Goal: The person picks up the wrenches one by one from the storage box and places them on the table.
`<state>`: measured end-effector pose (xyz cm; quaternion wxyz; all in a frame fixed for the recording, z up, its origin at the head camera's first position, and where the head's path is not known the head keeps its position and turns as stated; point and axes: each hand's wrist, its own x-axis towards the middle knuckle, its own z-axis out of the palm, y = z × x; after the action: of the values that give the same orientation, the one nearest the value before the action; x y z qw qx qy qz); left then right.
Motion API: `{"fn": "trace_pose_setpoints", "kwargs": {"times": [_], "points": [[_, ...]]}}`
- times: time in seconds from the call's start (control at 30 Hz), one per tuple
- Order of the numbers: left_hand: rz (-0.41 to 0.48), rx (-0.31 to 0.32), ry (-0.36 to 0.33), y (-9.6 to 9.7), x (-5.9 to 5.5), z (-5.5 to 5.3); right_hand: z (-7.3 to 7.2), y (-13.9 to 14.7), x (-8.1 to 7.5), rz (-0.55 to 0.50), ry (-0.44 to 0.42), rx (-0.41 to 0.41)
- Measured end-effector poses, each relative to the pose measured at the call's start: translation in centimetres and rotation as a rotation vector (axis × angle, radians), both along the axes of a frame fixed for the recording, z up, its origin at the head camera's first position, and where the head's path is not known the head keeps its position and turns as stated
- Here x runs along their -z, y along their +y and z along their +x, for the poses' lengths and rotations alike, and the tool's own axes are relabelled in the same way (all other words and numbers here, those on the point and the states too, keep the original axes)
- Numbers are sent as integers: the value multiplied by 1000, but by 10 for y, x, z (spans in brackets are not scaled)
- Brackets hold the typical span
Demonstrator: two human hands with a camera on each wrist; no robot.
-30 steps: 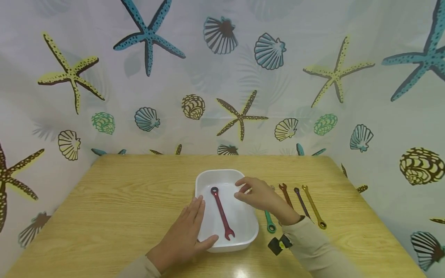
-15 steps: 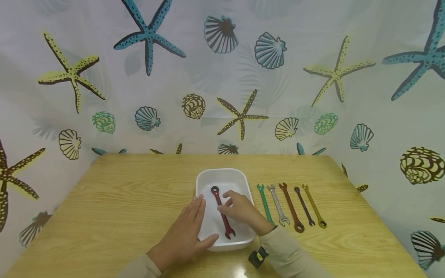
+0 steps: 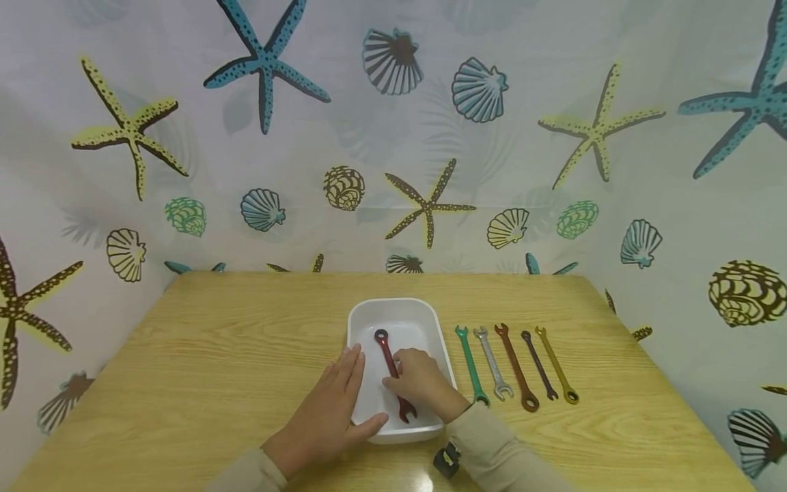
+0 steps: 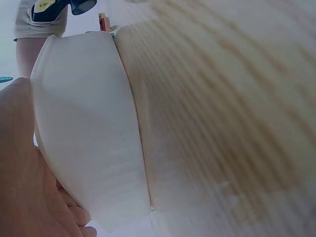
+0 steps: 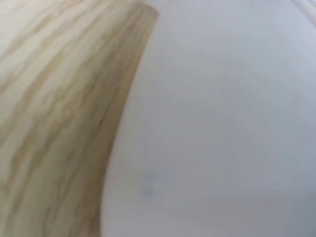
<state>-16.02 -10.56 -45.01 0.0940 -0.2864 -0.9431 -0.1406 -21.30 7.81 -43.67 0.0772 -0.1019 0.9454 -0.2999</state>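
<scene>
A red combination wrench (image 3: 387, 350) lies lengthwise inside the white tray (image 3: 393, 303), ring end away from me and open end nearer. Reaching over the tray's right side, my right hand (image 3: 424, 384) pinches the wrench's shaft at its middle, thumb on the left and fingers covering part of it. My left hand (image 3: 326, 413) rests along the tray's left rim, fingers straight and thumb over the near corner. In the left wrist view the same hand (image 4: 29, 168) lies against the tray wall (image 4: 89, 123). Only tray wall (image 5: 212, 113) and wood show in the right wrist view.
Right of the tray several wrenches lie in a row on the wooden table (image 3: 246, 342): green (image 3: 470, 362), silver (image 3: 492, 361), copper-brown (image 3: 515, 365), dark purple (image 3: 539, 365) and gold (image 3: 556, 363). A patterned curtain (image 3: 295, 157) encloses the table's back and sides.
My right hand has moved left and down from the tray's right side onto the red wrench and closed on its shaft. The left hand and the tray have stayed put.
</scene>
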Motion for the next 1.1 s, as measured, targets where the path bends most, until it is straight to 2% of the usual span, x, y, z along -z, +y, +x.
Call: {"fn": "trace_pose_setpoints", "kwargs": {"times": [0.17, 0.3, 0.53, 0.73, 1.1], "points": [[-3, 0, 1, 0, 0, 0, -2, 0, 5, 64, 45, -31], [0, 1, 8, 0, 0, 0, -3, 0, 5, 92, 87, -17], [3, 7, 29, 0, 1, -1, -3, -1, 3, 50, 17, 29], [4, -2, 10, 0, 1, -1, -2, -1, 2, 42, -21, 63], [-1, 1, 3, 1, 0, 0, 1, -2, -1, 67, -19, 85]]}}
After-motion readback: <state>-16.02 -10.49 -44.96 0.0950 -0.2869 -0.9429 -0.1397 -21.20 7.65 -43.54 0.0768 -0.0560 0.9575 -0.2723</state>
